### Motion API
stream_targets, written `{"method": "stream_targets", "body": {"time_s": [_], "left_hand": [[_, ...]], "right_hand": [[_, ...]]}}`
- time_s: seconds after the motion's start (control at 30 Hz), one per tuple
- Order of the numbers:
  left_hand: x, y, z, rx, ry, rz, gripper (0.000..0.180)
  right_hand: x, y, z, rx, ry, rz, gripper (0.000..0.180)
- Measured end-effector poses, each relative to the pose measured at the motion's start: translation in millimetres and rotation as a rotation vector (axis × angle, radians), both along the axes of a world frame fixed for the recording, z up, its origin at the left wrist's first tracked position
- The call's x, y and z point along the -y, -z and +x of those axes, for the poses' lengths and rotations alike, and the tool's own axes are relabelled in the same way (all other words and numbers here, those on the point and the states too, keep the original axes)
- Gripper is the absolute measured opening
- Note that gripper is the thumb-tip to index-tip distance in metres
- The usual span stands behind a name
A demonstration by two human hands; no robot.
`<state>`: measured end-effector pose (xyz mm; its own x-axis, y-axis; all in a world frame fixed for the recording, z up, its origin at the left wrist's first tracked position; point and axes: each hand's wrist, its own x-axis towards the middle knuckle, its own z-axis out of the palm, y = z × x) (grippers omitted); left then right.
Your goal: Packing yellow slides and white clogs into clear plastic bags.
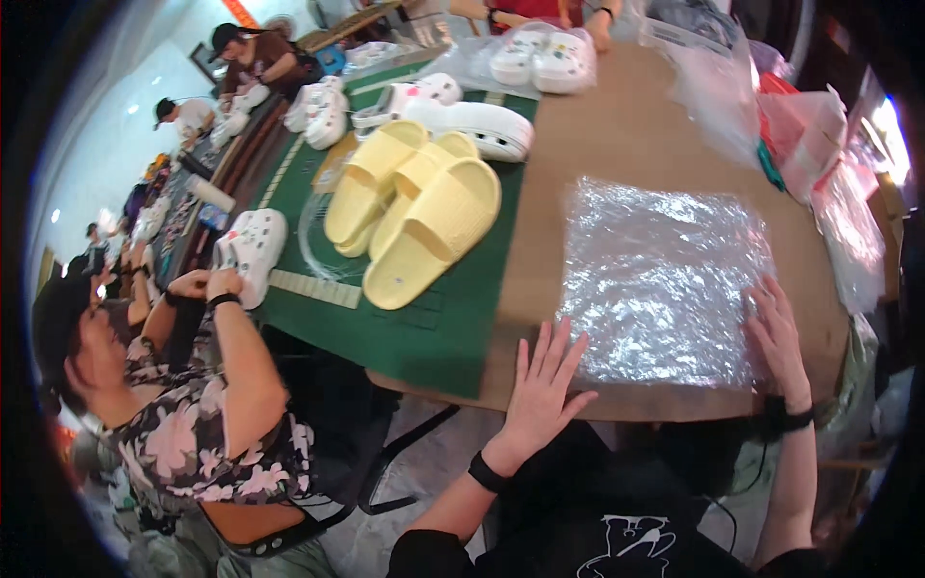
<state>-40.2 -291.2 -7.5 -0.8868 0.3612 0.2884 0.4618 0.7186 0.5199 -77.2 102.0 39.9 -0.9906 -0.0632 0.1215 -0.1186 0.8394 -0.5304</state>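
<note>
A clear crinkled plastic bag (663, 279) lies flat on the brown table (626, 125) in front of me. My left hand (541, 385) rests flat with fingers spread on the bag's near left corner at the table edge. My right hand (779, 337) presses flat on the bag's right edge. Neither hand grips anything. Left of the bag, several pale yellow slide sandals (414, 207) are piled on a green cutting mat (424, 328).
White clogs (477, 125) lie behind the sandals, and more white clogs in a clear bag (541, 58) sit at the far edge. Heaps of plastic bags (809, 135) crowd the right side. A person in a floral shirt (193, 433) sits at my left beside a white clog (252, 246).
</note>
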Motion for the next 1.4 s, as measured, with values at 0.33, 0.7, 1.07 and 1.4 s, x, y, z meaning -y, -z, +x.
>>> {"method": "stream_targets", "body": {"time_s": [0.33,0.7,1.07,1.4], "left_hand": [[105,-55,-120,-0.394,-0.523,0.191,0.078],[176,-68,-177,-0.112,-0.48,0.707,0.026],[230,-34,-258,0.109,-0.587,0.517,0.044],[190,-57,-185,-0.38,-0.622,0.63,0.023]], "right_hand": [[-44,30,41,-0.028,0.062,0.086,0.044],[-18,35,34,-0.172,0.153,0.257,0.043],[-12,35,38,-0.161,0.152,0.286,0.041],[-2,29,40,-0.17,0.181,0.289,0.039]]}}
